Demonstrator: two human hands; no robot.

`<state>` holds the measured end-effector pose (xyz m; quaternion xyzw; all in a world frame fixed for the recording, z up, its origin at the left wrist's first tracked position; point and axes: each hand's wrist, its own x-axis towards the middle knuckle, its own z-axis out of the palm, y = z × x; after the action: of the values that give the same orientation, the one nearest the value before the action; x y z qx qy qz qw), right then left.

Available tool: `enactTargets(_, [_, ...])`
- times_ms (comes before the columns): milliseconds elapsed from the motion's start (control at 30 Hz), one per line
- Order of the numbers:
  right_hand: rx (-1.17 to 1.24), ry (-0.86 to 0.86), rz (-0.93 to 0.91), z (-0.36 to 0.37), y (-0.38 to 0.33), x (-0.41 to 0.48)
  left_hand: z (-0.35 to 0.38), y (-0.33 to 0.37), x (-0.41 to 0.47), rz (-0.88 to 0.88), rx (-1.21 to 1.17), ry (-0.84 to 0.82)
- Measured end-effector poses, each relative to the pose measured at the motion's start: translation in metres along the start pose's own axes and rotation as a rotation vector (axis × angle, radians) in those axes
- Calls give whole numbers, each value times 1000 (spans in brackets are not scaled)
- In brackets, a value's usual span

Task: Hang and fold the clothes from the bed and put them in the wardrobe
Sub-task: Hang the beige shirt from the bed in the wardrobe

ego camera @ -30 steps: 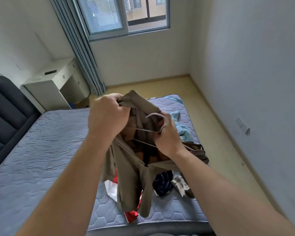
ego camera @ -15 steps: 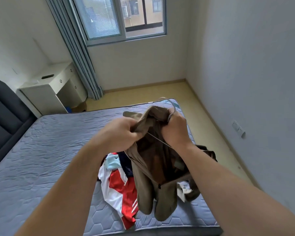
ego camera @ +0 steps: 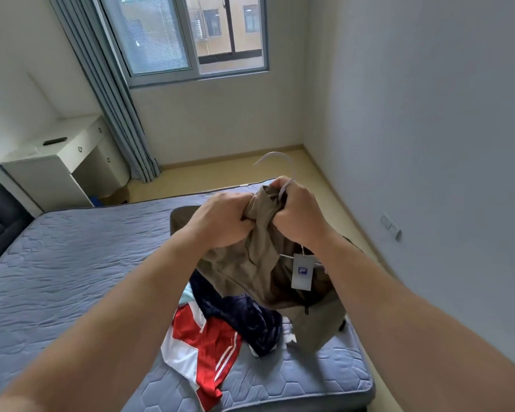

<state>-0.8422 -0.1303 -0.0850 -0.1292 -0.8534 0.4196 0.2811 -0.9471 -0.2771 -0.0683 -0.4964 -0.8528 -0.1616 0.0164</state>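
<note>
We see a big bed (ego camera: 72,278) with a soft blue-grey cover, stitched in six-sided shapes. Above its near right corner hangs a floppy brown jacket (ego camera: 250,263), crumpled at the top and held up in the air between the two hands. Under it on the bed lie a smooth red and white shirt (ego camera: 202,346) with stripes and a fuzzy dark blue cloth (ego camera: 250,319), in a messy pile. The left hand (ego camera: 223,218) is a tight fist bunching the jacket's top. The right hand (ego camera: 298,212), just beside it, is curled tight round the jacket's cloth and the thin white hanger (ego camera: 285,188), whose bent hook sticks up above the knuckles. A small flat grey tag (ego camera: 302,272) with a blue square dangles on a string below the right wrist.
</note>
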Motion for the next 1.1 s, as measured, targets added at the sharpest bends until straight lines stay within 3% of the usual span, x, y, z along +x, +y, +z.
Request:
enactTargets(133, [212,-143,139,-29,16,-8,9,12,14,43,10,-43])
enactTargets(233, [500,-38,333,-43,34,-15,20,15,23,27,81,-118])
enactTargets(300, [354,158,459,-50,54,-20,29,12,24,11,75,-96])
enactTargets(367, [-3,249,649,-58,80,-29,36,13,23,2,87,-32])
enactTargets(467, [-193,40,930,-56,113,-50,36,16,22,-19,69,74])
enactTargets(633, [131,-74,1047,-34,125,-79,29,15,25,43,58,179])
enactTargets(700, [110,-260,1034,-34,123,-84,25,13,28,44,42,206])
enactTargets(767, [-58,-517,1000,-34,119,-89,22,11,30,37,45,212])
enactTargets(900, [-142,-871,1082,-24,113,-98,17,9,29,59,40,256])
enactTargets(1000, [-111,-966,1080,-20,116,-107,13,7,26,50,34,260])
enactTargets(1100, [-17,-908,1068,-14,121,-111,10,3,24,43,13,268])
